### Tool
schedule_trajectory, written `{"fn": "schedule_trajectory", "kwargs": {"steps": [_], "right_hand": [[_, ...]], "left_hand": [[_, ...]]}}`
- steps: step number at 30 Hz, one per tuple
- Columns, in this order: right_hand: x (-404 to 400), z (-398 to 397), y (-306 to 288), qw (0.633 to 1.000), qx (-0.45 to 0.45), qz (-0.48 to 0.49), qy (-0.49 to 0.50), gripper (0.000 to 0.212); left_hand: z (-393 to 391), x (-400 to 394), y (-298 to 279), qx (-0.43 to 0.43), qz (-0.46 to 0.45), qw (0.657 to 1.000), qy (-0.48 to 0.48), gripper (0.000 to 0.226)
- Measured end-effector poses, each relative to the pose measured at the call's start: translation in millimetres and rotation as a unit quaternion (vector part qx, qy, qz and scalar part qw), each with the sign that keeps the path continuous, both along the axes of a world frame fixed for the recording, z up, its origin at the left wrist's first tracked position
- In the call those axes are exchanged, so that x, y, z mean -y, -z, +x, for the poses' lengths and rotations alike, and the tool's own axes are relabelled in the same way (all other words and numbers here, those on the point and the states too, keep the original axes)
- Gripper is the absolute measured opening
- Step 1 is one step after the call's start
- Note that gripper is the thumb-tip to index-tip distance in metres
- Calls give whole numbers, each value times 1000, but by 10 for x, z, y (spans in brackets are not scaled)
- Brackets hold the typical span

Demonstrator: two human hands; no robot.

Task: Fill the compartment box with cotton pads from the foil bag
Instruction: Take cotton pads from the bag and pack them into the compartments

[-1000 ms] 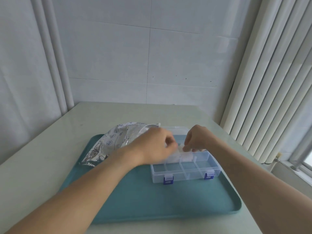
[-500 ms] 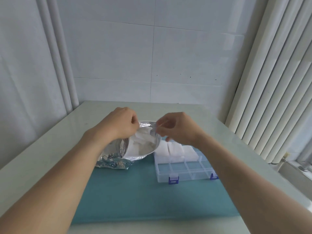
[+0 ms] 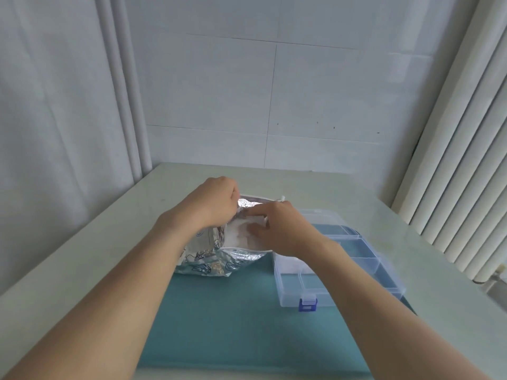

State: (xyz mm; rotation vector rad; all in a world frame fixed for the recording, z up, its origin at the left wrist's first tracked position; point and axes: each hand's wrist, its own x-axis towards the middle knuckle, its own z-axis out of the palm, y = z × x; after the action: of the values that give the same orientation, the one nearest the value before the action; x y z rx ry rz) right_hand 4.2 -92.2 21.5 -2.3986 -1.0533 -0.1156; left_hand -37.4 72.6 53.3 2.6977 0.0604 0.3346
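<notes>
Your right hand (image 3: 277,229) had its fingers curled on the cotton pads (image 3: 241,233) in the foil bag (image 3: 219,259), whose mouth your left hand (image 3: 214,204) pinched open, with the compartment box (image 3: 340,267) just right.

Foil bag (image 3: 208,266) print blurred; nothing legible.

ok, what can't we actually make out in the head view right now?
- Right hand fingertips: inside the foil bag mouth, so whether they pinch a cotton pad is unclear.
- Left hand fingers: curled at the bag's rim, their tips hidden behind the hand.
- Compartment box: the right forearm covers its middle, so the count of filled cells is unknown.
- Pads left in the bag: hidden by foil and hands.
- Tray: its right part lies behind the forearm.
</notes>
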Motion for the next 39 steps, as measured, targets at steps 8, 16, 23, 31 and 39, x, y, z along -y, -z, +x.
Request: {"fn": "schedule_trajectory", "kwargs": {"steps": [8,16,23,31,39], "right_hand": [[-115,8,41,992,88,3,-94,39],[-56,167,13,985,46,33,-162,32],[82,314,-71,992,46,79,-88,29],[163,256,-191,995,-70,68,0,26],[223,228,-314,939,-229,258,9,19]], "left_hand": [[16,-30,-27,10,-4,1000,-25,23],[174,33,-122,-31,-11,999,26,24],[201,27,-164,-57,32,997,44,19],[125,21,-126,-97,78,992,38,22],[157,58,-106,-105,106,988,29,20]]}}
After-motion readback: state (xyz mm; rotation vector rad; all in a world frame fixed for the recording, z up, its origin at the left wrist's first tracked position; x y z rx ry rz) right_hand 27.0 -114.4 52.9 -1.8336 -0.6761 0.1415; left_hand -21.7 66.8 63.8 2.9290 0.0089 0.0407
